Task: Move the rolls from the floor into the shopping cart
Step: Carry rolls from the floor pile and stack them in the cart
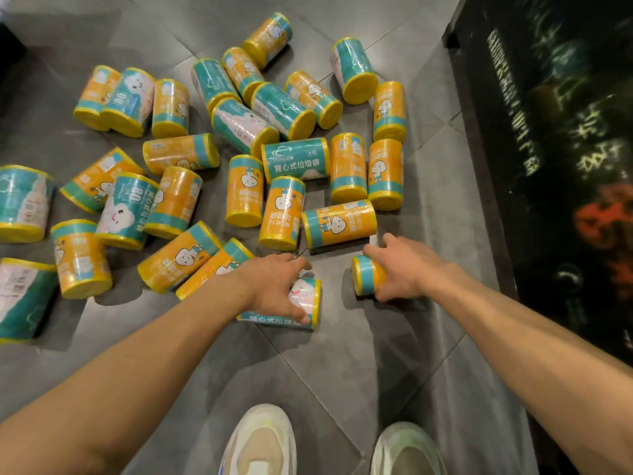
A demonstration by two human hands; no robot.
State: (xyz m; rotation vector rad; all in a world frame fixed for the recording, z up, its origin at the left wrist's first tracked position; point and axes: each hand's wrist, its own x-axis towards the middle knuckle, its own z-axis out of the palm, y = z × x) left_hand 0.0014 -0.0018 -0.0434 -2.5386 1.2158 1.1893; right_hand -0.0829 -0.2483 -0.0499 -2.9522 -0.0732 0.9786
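Note:
Several yellow rolls with orange or teal labels [245,190] lie scattered over the grey tiled floor. My left hand [274,286] curls over a teal-labelled roll [306,299] lying on the floor near me, fingers wrapped round its top. My right hand [407,269] grips a small orange-and-teal roll [366,275] on the floor, thumb and fingers round its right end. An orange roll [339,224] lies just beyond both hands. No shopping cart is in view.
A dark panel with pale lettering [548,149] runs along the right side, its black base edge close to my right arm. My two shoes [260,443] stand on the tiles at the bottom. A dark object sits at the far left corner [10,42].

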